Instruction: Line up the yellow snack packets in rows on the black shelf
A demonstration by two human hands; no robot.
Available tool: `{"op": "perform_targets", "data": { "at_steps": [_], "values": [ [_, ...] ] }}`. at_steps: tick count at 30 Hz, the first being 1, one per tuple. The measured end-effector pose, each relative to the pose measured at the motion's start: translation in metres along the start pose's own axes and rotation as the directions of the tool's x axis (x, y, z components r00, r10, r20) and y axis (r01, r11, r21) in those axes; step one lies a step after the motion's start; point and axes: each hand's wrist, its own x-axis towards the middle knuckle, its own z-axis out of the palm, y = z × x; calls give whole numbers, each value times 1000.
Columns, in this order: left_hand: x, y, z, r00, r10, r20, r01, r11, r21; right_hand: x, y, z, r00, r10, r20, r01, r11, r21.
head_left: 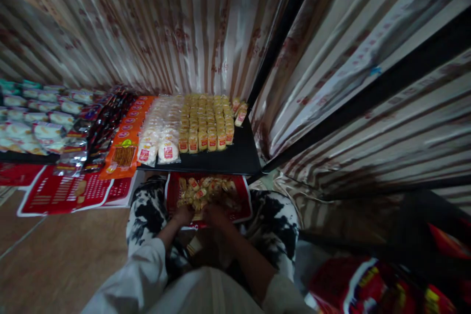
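Note:
Between my knees is a red, white-edged bag or tray [245, 201] with a loose heap of small yellow wrapped snack packets [202, 189] on it. At the near left of the heap, my left hand [184, 214] has its fingers curled in; what they grip is too dark to make out. My right hand [214, 215] is close beside it, also with curled fingers among the packets, their tips hidden. A pale yellow packet [197, 216] shows between the two hands. Just beyond, on a black shelf [221, 161], similar yellow packets [206, 122] stand in neat rows.
Left of the rows lie white-wrapped packets [169, 149], an orange snack sheet [123, 154], dark packets [106, 127] and pale packs [47, 117]. Red printed bags [69, 191] stick out below. Black poles [353, 113] and striped curtain [184, 24] enclose the shelf. More red packs [342, 284] sit lower right.

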Motion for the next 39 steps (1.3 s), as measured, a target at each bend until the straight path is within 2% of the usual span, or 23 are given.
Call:
{"op": "perform_targets", "data": {
  "at_steps": [4,8,11,15,21,24,32,36,39],
  "values": [
    [-5,3,-8,991,18,-135,-36,991,-132,-3,2,-13,998,53,-25,-52,997,57],
    [-12,18,-18,954,84,-289,-155,961,-231,-9,-3,-30,974,103,-200,-40,955,295],
    [-20,34,-27,894,165,-415,-309,901,-306,-14,-8,-45,936,137,-325,22,897,441],
    [-32,54,-39,801,267,-536,-492,803,-336,-16,-10,-60,921,173,-349,65,814,577],
    [-46,73,-49,771,334,-542,-553,773,-311,-17,-8,-69,876,124,-466,234,736,635],
    [-49,79,-49,763,354,-540,-567,769,-297,-19,-6,-73,862,83,-501,291,728,621],
    [-50,94,-60,732,442,-519,-624,739,-252,-28,-5,-84,878,48,-476,286,745,603],
    [-50,103,-65,734,478,-483,-635,735,-237,-30,-7,-87,868,95,-488,250,765,594],
    [-48,110,-67,748,477,-461,-623,743,-244,-29,-6,-86,893,155,-423,182,735,653]
  ]
}}
